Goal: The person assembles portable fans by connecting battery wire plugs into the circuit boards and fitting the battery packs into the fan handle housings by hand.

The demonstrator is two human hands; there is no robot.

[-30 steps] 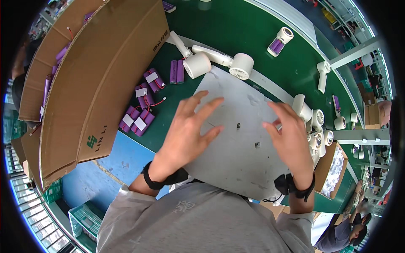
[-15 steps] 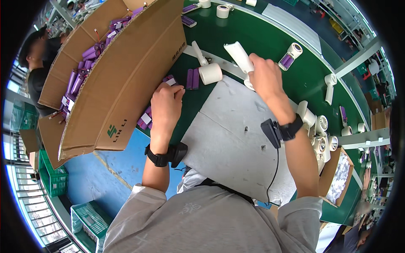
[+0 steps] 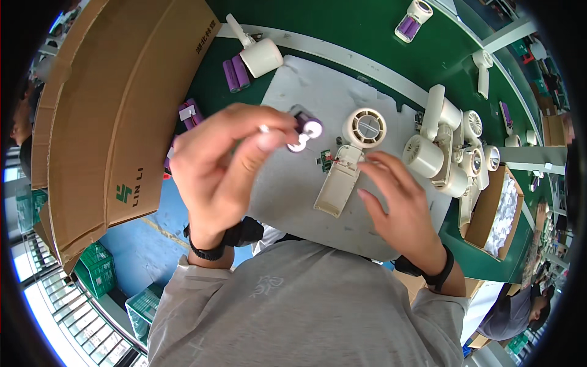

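Note:
My left hand [image 3: 223,162] is raised over the pale foam mat [image 3: 284,208], thumb and fingers pinching a purple battery pack [image 3: 309,127] with white end caps; a small white bit shows between the fingers. On the mat lies a cream handheld fan [image 3: 365,128], its round head away from me. Its handle shell [image 3: 338,187] is uncovered, with an empty hollow facing up. Beside the handle is a small green circuit board [image 3: 326,160]. My right hand [image 3: 400,211] hovers at the handle's right side, fingers apart; whether a fingertip touches the shell is unclear.
A tall cardboard box [image 3: 122,122] stands at the left, more purple battery packs [image 3: 236,73] beside it near a white fan [image 3: 262,56]. Several fan bodies [image 3: 443,153] pile at the right, next to an open carton [image 3: 498,214]. Another fan with purple cells [image 3: 414,21] lies farther back.
My left hand has lifted a battery pack from beside the box to above the mat. My right hand has come nearer and no longer holds the white fan part. The view has shifted.

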